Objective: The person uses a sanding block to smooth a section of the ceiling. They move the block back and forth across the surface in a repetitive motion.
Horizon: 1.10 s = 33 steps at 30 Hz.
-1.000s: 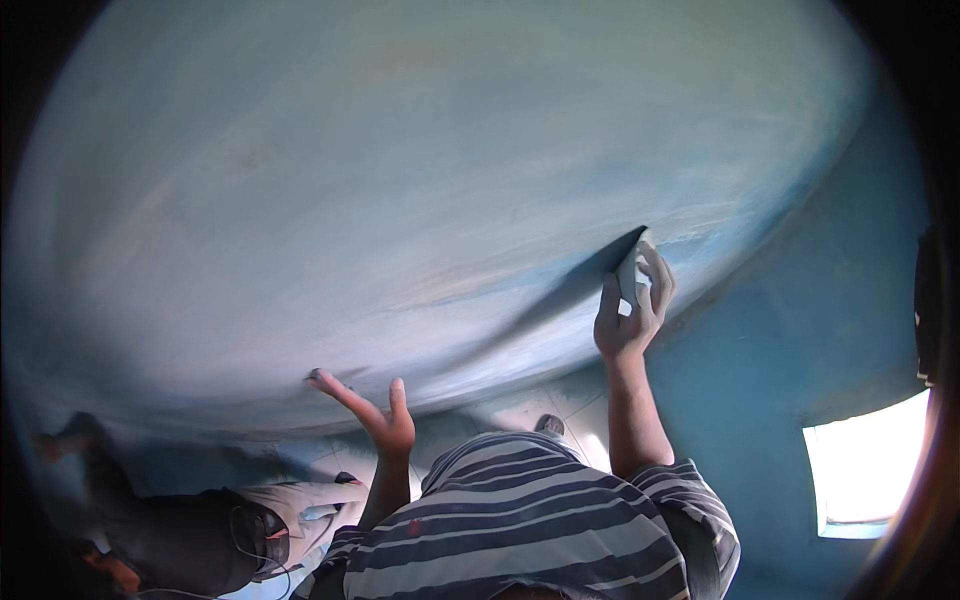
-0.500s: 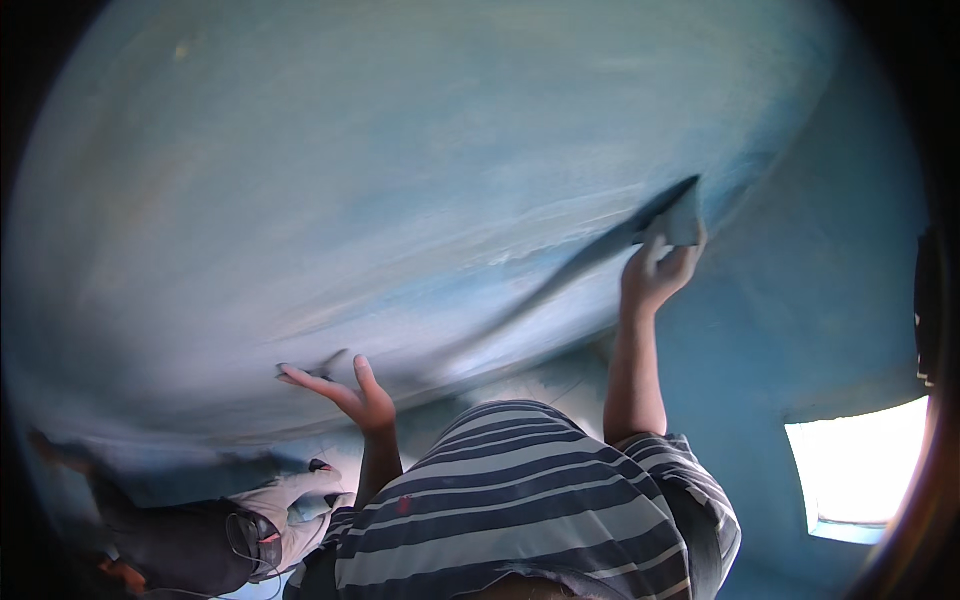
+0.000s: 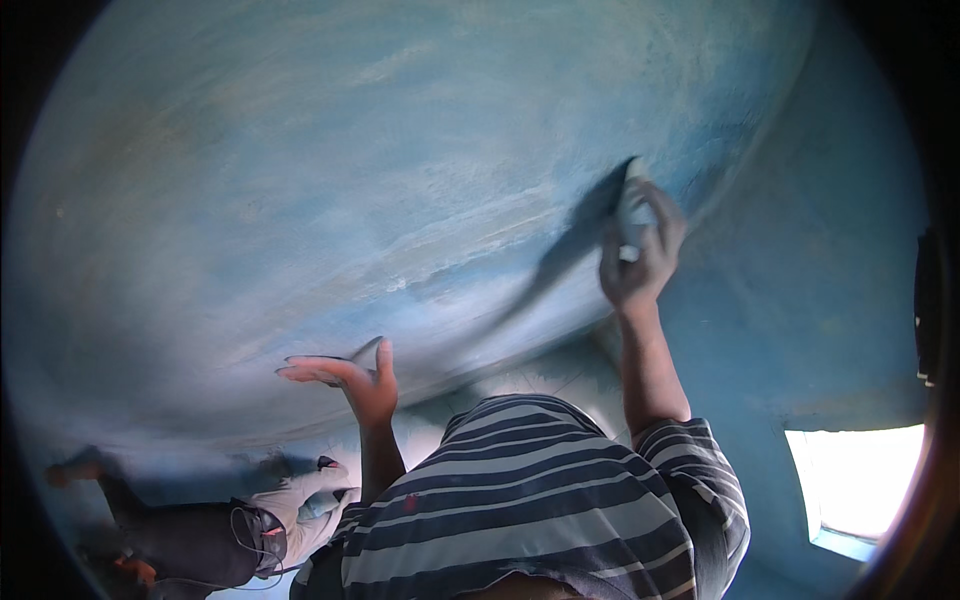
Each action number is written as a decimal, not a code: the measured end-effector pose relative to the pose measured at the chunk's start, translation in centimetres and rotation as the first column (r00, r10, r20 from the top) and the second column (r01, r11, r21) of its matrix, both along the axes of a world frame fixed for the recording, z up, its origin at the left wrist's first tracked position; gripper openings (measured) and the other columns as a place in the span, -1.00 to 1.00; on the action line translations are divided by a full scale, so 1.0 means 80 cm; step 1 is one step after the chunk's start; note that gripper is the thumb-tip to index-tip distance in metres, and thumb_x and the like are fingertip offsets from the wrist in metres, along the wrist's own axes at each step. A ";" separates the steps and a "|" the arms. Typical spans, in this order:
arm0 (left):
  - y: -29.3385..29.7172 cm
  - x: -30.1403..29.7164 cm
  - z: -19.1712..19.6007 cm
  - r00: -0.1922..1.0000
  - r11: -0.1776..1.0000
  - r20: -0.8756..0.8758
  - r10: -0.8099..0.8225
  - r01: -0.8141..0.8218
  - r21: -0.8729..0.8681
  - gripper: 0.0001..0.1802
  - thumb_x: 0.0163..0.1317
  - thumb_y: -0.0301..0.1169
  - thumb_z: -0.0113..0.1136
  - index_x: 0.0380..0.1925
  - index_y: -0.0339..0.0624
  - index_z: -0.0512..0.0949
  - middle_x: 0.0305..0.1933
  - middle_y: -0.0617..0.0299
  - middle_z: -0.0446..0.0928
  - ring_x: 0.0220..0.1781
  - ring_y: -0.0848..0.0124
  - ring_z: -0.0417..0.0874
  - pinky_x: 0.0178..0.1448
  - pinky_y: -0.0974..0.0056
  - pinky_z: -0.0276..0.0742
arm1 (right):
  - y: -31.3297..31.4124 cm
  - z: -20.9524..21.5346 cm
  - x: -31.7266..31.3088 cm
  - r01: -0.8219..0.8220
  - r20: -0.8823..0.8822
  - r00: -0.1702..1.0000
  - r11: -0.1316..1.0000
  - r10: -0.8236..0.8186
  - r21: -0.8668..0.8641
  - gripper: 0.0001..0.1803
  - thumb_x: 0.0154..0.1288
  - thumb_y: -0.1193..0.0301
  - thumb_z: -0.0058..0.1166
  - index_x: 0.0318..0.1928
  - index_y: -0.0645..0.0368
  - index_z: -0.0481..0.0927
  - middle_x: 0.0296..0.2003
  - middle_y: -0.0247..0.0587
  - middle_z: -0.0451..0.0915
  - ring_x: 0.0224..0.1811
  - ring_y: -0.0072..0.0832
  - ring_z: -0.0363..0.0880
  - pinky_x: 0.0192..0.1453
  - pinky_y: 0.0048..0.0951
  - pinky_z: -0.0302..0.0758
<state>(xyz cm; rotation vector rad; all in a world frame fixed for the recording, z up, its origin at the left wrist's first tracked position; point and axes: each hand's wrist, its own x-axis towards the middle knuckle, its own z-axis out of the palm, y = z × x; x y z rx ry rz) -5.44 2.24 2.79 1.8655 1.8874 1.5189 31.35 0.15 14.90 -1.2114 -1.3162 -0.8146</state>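
Note:
A mottled blue-grey wall (image 3: 300, 180) with paler streaks of filler fills the upper view. My right hand (image 3: 648, 255) is closed around a flat grey putty scraper (image 3: 634, 205), seen nearly edge-on. Its upper end is at the wall or very close to it, and a dark shadow falls to its left. Lower and to the left, my left hand (image 3: 365, 385) is open with nothing in it, fingers stretched toward the wall and thumb up. Whether its fingertips touch the surface, I cannot tell.
Another person (image 3: 190, 540) in a dark top and light trousers stands at the lower left, one hand (image 3: 75, 470) raised toward the wall. On the right a second blue wall (image 3: 790, 320) meets the first at a corner. A bright window opening (image 3: 860, 480) lies at the lower right.
My right hand has moved left and slightly up with the scraper, which has turned from broad side to nearly edge-on. My left hand has risen slightly, its thumb more upright.

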 end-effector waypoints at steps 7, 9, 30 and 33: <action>0.022 -0.058 0.001 0.994 0.999 -0.107 0.030 -0.029 0.014 0.61 0.14 0.01 0.52 0.40 -0.48 -0.78 0.45 -0.58 -0.93 0.54 -0.38 -0.91 0.49 -0.43 -0.80 | 0.029 -0.054 -0.078 -0.153 -0.032 0.988 0.988 0.153 0.000 -0.68 0.15 0.67 0.04 -0.05 0.33 0.62 0.14 0.17 0.56 0.22 0.02 0.55 0.28 -0.23 0.45; 0.028 -0.061 0.000 0.994 0.999 -0.097 0.042 -0.040 0.022 0.62 0.13 0.04 0.52 0.40 -0.50 -0.78 0.45 -0.58 -0.94 0.54 -0.37 -0.92 0.48 -0.43 -0.80 | 0.041 -0.071 -0.077 -0.192 -0.030 0.981 0.981 0.191 -0.015 -0.76 0.09 0.66 0.13 -0.18 0.31 0.64 0.14 0.14 0.56 0.19 0.03 0.54 0.30 -0.10 0.43; 0.013 0.034 0.015 0.969 0.993 -0.226 0.102 -0.086 0.080 0.66 0.09 0.14 0.52 0.41 -0.47 -0.76 0.44 -0.57 -0.95 0.52 -0.44 -0.91 0.46 -0.52 -0.71 | 0.028 -0.055 0.077 -0.158 -0.329 0.935 0.986 0.130 -0.060 -0.67 0.21 0.69 0.09 0.03 0.39 0.57 0.22 0.13 0.51 0.21 -0.12 0.54 0.25 -0.24 0.47; 0.015 0.032 0.010 0.972 0.994 -0.216 0.093 -0.078 0.079 0.67 0.05 0.16 0.53 0.44 -0.40 -0.76 0.44 -0.57 -0.95 0.51 -0.46 -0.91 0.43 -0.57 -0.70 | 0.032 -0.070 0.085 -0.168 -0.590 0.793 0.985 0.151 0.027 -0.70 0.28 0.70 0.00 0.01 0.38 0.59 0.21 0.09 0.51 0.21 -0.16 0.54 0.25 -0.26 0.46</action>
